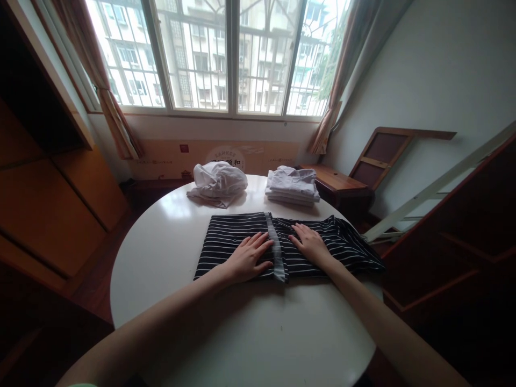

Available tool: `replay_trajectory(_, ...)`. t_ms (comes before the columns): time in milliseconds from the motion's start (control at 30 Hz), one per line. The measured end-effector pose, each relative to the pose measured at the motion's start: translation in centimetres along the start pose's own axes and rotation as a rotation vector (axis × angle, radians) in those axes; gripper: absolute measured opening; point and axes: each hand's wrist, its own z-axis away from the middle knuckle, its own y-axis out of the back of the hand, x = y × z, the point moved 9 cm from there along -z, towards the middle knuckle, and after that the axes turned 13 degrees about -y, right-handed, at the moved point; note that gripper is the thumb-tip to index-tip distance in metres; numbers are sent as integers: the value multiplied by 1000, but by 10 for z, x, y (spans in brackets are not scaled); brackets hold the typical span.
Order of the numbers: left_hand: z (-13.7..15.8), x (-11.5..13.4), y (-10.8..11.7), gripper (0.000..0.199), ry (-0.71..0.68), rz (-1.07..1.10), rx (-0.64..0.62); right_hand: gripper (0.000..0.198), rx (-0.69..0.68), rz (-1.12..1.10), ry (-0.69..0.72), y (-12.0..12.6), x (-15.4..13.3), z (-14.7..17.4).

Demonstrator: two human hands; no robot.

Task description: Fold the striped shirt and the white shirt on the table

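The black, white-striped garment lies partly folded on the round white worktop. The left hand and right hand rest palm-down on it, fingers extended and gripping nothing, either side of a pale strip. Beyond sit crumpled white fabric, left, and folded white garments, right.

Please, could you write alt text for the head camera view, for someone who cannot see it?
A person's left hand and right hand lie on a black, white-striped cloth on a round white table. Beyond it are a crumpled white cloth, left, and a stack of folded white clothes, right, before a barred window.
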Motion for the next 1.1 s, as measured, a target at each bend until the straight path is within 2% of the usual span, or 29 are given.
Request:
replay_trajectory(100,0,8,1,60,-33,1,-9,51,-5,8,3,0,0,0)
replay_trajectory(267,-2,41,-3,80,-191,-19,-61,50,-11,3,3,-1,0,0)
replay_trajectory(333,-3,48,-9,74,-220,-43,-78,50,-11,1,-2,-2,1,-1)
replay_trajectory(433,-6,45,-13,49,-166,-78,-51,50,-11,0,-4,-1,0,-1)
replay_trajectory(500,-8,42,-10,44,-117,-76,-12,49,-13,2,-4,-1,0,0)
replay_trajectory(700,-16,42,4,46,-1,-54,124,50,-28,17,-6,1,-2,1)
replay_trajectory(867,-21,54,-4,67,-91,-26,36,51,-21,21,6,0,0,0)
replay_trajectory(933,-22,46,1,62,-65,-33,55,51,-17,20,6,-1,1,0)
replay_trajectory(1100,-32,10,10,52,111,-160,140,51,-12,6,7,-1,0,0)
